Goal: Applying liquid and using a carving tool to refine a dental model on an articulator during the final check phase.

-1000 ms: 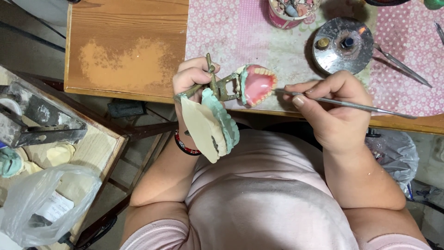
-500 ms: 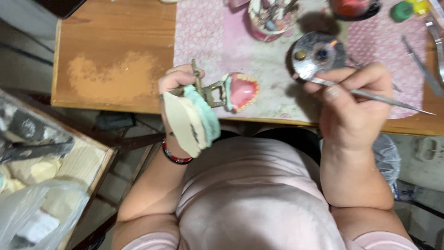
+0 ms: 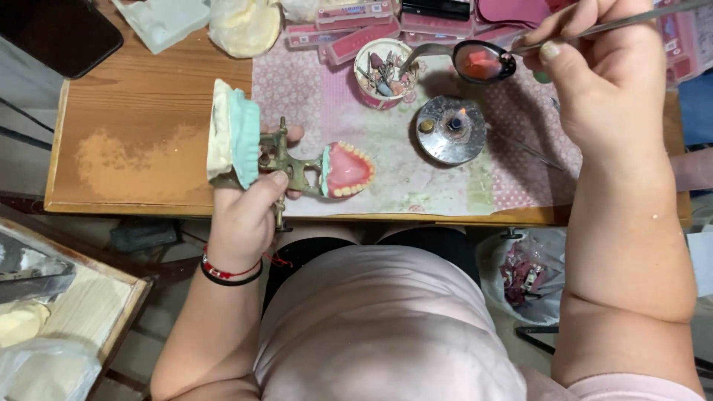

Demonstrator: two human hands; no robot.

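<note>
Since half a second ago the right hand (image 3: 605, 82) has gone up and away from the denture model to the top right of the bench, and the left hand (image 3: 249, 215) has turned the hinged frame so it lies flat over the table edge.

Head view, only one available:

Left hand: closed around the brass hinge frame (image 3: 286, 163), thumb on top, fingers underneath. Frame carries a green-and-cream plaster block (image 3: 232, 134) on its left end and a pink denture with teeth (image 3: 347, 169) on its right end, opened out, teeth facing up. Whole assembly sits above the front edge of the wooden table (image 3: 126, 111), over the patterned mat (image 3: 312, 82).

Right hand: pinched shut on a thin metal tool (image 3: 631, 21), shaft running off to the upper right. Tool tip is at the spoon (image 3: 479, 61), which holds melted red wax. Spoon is just above the round metal burner (image 3: 451, 130); small flame visible on it.

Containers: small cup (image 3: 382, 70) behind the burner, packed with burs and small bits. Row of pink flat boxes (image 3: 356, 33) along the back; contents can't be made out. Clear bag (image 3: 523, 271) below the table edge on the right, pink scraps inside. Wooden tray (image 3: 89, 304) lower left, with pale plaster pieces.
</note>
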